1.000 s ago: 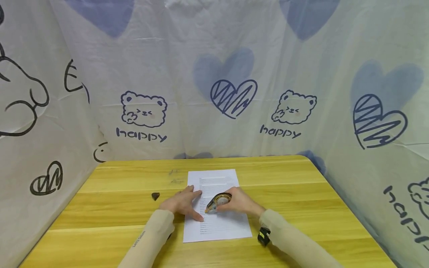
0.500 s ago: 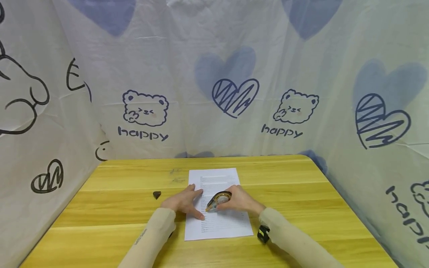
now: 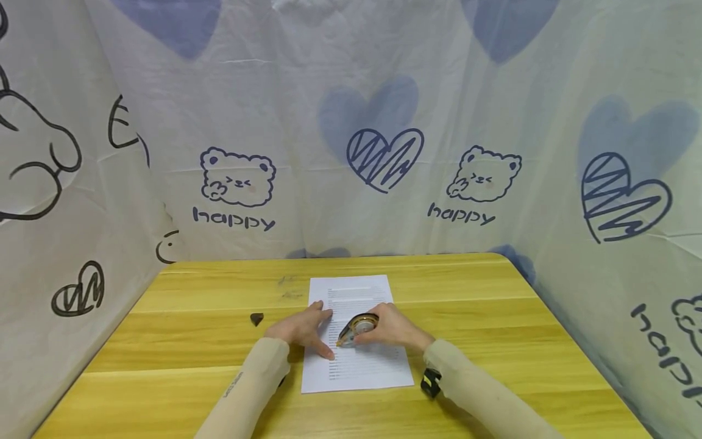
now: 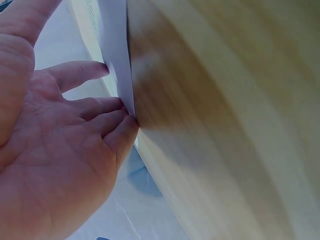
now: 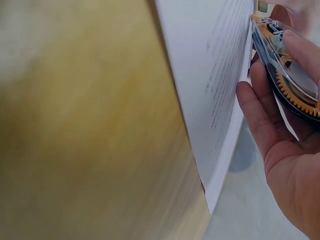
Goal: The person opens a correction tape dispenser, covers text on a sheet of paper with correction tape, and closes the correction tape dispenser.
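A printed sheet of paper (image 3: 373, 372) lies on the wooden table. My left hand (image 3: 301, 327) rests on its left part, fingers spread and fairly straight; in the left wrist view several fingertips (image 4: 131, 121) press at the paper's edge. My right hand (image 3: 396, 329) grips a correction tape (image 3: 359, 327) between thumb and fingers. The tape's orange tip points down and left, right at the printed lines. In the right wrist view the correction tape (image 5: 295, 75) shows a clear case with an orange gear inside, and fingertips (image 5: 244, 89) of the right hand touch the sheet.
A small dark heart-shaped piece (image 3: 256, 319) lies on the table left of the paper. Faint grey marks (image 3: 289, 286) show on the wood behind it. A white curtain (image 3: 307, 91) printed with hearts and bears hangs behind and at both sides of the table (image 3: 164, 341).
The view shifted slightly between the first frame and now. Both hands, the paper and the correction tape keep nearly the same places relative to one another.
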Demonstrator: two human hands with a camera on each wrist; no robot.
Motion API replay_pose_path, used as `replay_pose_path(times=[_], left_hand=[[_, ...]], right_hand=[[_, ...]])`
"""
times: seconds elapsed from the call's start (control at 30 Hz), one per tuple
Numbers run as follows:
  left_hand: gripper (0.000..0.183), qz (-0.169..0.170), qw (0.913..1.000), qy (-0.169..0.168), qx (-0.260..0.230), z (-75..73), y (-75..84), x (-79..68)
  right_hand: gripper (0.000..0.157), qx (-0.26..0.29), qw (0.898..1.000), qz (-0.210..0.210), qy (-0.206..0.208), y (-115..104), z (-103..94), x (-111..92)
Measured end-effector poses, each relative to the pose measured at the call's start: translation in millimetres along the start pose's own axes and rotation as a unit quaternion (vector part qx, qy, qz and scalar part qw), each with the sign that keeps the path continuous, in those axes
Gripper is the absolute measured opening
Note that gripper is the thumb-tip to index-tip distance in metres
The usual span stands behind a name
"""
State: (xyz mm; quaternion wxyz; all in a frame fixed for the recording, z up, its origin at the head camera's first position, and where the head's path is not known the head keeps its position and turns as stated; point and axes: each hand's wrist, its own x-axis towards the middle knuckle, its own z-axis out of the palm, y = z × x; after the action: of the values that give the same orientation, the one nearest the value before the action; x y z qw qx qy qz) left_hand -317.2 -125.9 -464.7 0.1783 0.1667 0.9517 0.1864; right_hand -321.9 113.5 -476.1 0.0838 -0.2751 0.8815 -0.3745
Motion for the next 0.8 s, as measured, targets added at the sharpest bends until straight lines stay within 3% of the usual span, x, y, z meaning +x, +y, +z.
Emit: replay_pose_path(times=[0.53, 0.8], left_hand=[[0.105, -0.004, 1.0, 0.001, 0.0, -0.1, 0.4, 0.8], [0.105, -0.002, 1.0, -0.001, 0.002, 0.6, -0.1, 1.0]], right_hand=[[0.028, -0.042, 0.999, 0.001, 0.001, -2.7, -1.0, 2.7], [0.026, -0.077, 0.997, -0.008, -0.028, -8.8, -6.9, 6.2]])
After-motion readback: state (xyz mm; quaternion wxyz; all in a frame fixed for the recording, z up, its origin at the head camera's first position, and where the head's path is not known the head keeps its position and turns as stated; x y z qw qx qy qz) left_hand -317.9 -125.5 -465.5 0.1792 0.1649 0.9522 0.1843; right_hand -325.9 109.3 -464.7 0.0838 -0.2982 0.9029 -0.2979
